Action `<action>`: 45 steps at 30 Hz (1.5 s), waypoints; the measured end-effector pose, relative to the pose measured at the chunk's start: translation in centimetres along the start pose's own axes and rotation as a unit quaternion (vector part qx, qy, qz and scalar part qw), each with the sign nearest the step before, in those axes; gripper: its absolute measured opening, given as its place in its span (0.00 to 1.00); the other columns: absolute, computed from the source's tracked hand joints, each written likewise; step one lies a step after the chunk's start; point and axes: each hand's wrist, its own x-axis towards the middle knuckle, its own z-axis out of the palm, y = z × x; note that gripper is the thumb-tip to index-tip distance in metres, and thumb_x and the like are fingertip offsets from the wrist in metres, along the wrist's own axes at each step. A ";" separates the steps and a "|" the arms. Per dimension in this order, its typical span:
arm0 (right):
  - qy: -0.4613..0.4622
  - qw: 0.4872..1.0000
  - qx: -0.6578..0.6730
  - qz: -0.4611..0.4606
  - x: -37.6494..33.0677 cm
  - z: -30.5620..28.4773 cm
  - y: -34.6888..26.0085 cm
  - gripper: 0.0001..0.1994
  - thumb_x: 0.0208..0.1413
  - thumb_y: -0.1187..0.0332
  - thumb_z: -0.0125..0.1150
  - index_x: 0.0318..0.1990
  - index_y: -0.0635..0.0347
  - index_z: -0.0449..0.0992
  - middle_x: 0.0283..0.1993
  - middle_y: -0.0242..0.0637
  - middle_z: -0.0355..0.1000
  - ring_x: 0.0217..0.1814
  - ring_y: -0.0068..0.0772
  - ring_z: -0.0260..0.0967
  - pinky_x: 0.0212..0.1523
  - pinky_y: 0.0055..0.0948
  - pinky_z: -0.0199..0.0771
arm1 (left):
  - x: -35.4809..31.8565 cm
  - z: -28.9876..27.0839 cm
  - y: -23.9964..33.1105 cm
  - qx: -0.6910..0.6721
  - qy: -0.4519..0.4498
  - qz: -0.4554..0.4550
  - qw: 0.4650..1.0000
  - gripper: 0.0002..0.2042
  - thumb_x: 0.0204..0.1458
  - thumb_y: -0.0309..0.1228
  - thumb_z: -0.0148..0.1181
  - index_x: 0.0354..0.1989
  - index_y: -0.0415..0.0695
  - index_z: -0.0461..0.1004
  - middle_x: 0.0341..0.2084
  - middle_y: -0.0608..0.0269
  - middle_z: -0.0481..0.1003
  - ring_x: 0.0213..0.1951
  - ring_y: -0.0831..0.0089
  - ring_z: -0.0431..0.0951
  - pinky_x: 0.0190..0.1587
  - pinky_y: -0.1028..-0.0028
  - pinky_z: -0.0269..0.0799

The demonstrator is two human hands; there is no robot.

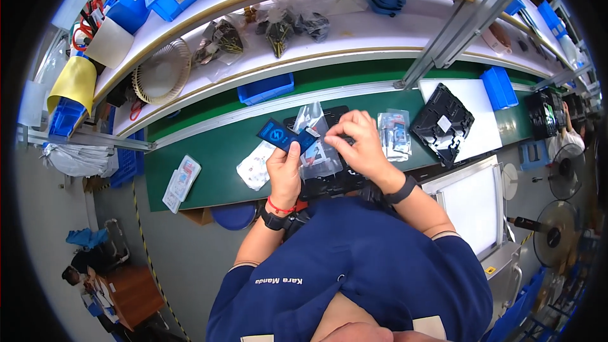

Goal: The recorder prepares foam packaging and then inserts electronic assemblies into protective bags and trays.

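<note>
Nearest the lens, a dark blue shirt (354,272) fills the lower middle and hides both upper arms and the near edge of the green counter (209,164). Above it the left hand (285,168) has its grip closed on a dark blue card (285,134), thumb pressed against the card's lower edge, with a red cord and a black watch at the wrist. Just beside it, the right hand (362,142) pinches the top of a clear plastic bag (316,142) that hangs between the two hands; what the bag holds is too blurred to make out. A black tray (329,183) under the hands is mostly covered by them. On the counter lie a white packet (255,166) left of the hands, a flat carton (182,180) farther left, a small clear pouch (394,134) to the right and a black moulded frame (443,123) on a white sheet. A shelf (253,57) above carries bagged parts and a round fan guard (161,73). Blue bins (266,88) sit nearby.
</note>
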 end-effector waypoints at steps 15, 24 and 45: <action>0.090 0.989 0.100 0.060 -0.1 2.5 -0.2 0.05 0.37 0.68 0.67 0.24 0.56 0.78 0.24 0.32 0.65 0.31 0.32 0.62 0.33 0.31 0.59 | -0.6 -0.6 -1.2 0.122 -0.001 0.136 0.983 0.08 0.51 0.27 0.56 0.34 0.34 0.73 0.32 0.61 0.73 0.32 0.77 0.72 0.33 0.77 0.72; 0.070 0.995 0.054 0.044 -0.1 3.4 -1.2 0.04 0.41 0.72 0.60 0.25 0.57 0.71 0.30 0.34 0.63 0.38 0.36 0.60 0.40 0.33 0.53 | -0.6 0.0 -1.1 0.143 0.034 0.178 0.973 0.06 0.49 0.24 0.58 0.31 0.32 0.74 0.31 0.62 0.70 0.32 0.77 0.71 0.31 0.80 0.70; -0.055 0.987 0.139 -0.058 2.3 0.9 -2.0 0.43 0.40 0.74 0.64 0.63 0.63 0.44 0.58 0.46 0.58 0.41 0.31 0.67 0.45 0.27 0.64 | 0.2 -2.0 -1.5 0.242 -0.113 0.059 0.962 0.06 0.49 0.25 0.57 0.33 0.37 0.74 0.28 0.67 0.68 0.28 0.82 0.69 0.25 0.83 0.69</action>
